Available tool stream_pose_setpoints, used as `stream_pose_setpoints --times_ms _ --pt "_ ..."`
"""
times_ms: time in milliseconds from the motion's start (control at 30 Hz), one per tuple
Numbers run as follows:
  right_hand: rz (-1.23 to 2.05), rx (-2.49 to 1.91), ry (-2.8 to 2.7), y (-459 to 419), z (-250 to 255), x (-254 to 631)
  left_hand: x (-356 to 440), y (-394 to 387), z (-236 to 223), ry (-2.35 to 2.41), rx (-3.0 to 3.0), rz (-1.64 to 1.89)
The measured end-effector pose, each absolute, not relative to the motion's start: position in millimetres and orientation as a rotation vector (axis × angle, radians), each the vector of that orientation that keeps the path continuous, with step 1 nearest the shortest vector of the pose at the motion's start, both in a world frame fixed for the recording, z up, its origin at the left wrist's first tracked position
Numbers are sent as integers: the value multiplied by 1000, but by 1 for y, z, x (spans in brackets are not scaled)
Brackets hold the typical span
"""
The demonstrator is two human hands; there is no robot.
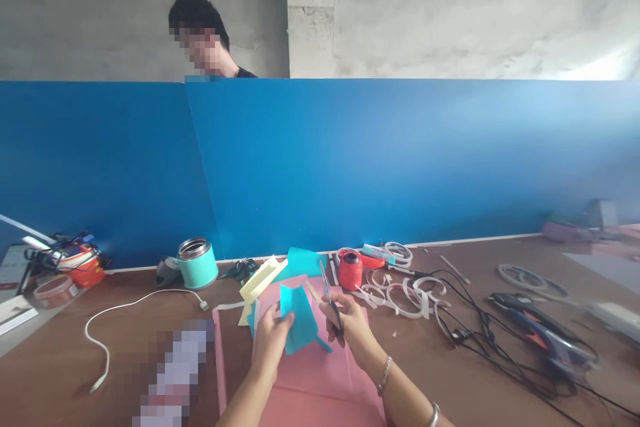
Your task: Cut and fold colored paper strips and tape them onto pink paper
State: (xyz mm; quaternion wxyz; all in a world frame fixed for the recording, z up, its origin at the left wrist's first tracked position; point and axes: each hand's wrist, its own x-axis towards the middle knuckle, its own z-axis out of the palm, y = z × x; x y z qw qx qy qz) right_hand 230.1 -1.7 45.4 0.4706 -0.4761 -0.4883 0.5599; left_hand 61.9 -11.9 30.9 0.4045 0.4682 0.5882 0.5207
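Note:
My left hand (271, 340) is closed on a piece of blue paper (299, 320), thumb lying on its face. To the right of the paper, my right hand (350, 328) grips dark-handled scissors (326, 281), their blades pointing up and away from me. The blades stand apart from the main face of the blue paper. Beneath both hands lie pink sheets (320, 393). Just beyond them are a folded pale yellow paper (261, 280) and another blue sheet (305, 261).
A turquoise metal container (197, 267) and a white cable (105, 320) are on the left. A red spool (351, 271), coiled white ties (407, 297) and black cords with a tool (545, 337) lie right. Behind a blue partition (380, 160) is a person (200, 37).

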Motion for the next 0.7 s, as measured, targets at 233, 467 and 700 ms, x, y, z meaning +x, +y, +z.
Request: stream_pose_setpoints --times_ms 233,467,700 --pt "1176 -1151 -1109 0 55 236 39 -8 39 2106 1863 1009" --pt "1201 -1146 -1119 4 46 236 4 15 16 2326 2117 921" --pt "1300 -1023 -1190 -1 45 236 35 6 8 1890 2352 1213"
